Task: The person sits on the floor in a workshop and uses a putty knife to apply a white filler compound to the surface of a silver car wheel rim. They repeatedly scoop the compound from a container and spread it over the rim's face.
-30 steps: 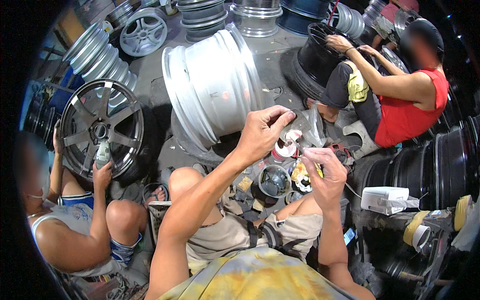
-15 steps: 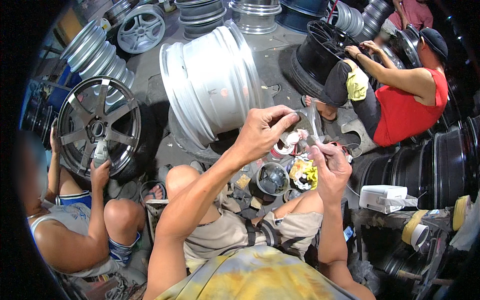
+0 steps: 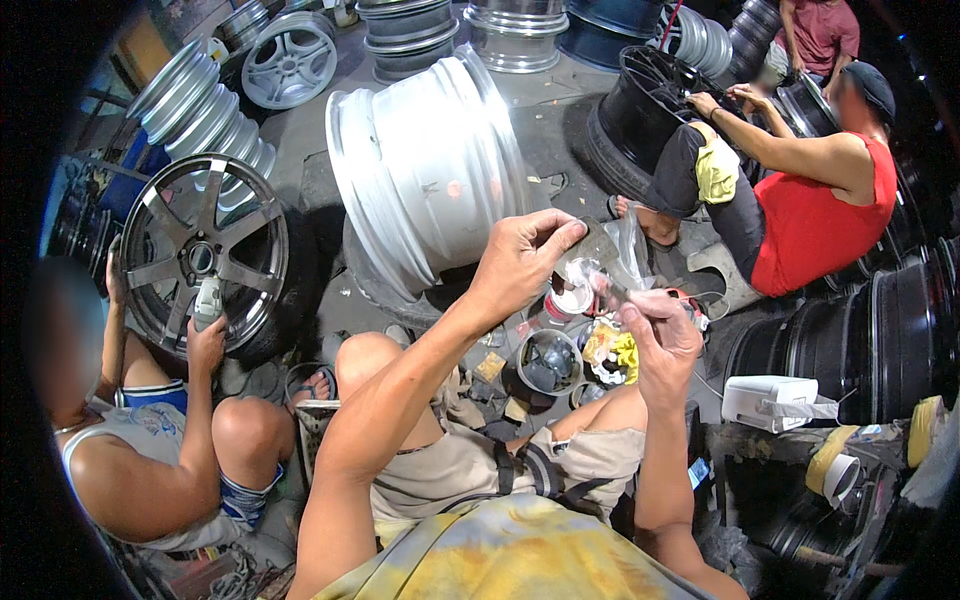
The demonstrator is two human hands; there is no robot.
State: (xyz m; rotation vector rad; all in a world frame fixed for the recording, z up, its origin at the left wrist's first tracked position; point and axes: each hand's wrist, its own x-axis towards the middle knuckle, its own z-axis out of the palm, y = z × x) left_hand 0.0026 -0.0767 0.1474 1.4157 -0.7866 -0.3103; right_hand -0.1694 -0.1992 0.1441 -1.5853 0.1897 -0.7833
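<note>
In front of the large silver wheel rim (image 3: 425, 175), both my hands are raised close together. My left hand (image 3: 525, 255) is closed in a pinch on a thin grey flat plate (image 3: 600, 242), which has a pale paste-like patch near its lower edge. Thumb and fingers of my right hand (image 3: 662, 335) pinch a small thin spreader blade (image 3: 612, 293), its tip pointing up and left toward the plate. Its exact form is blurred. Just beneath the hands stand a white and red can (image 3: 568, 303) and a bucket (image 3: 548, 360) with dark pieces inside.
A person at left holds a tool (image 3: 208, 302) against a dark spoked wheel (image 3: 200, 255). Another in a red top (image 3: 825, 225) works at a black wheel (image 3: 640, 110). Stacked rims line the back; a white box-shaped device (image 3: 768, 400) sits right. Crumpled yellow cloth (image 3: 625, 355) lies by the bucket.
The right hand's blade now angles up and left toward the plate and shows more clearly. My left hand has shifted slightly left. The whole view has moved a little.
</note>
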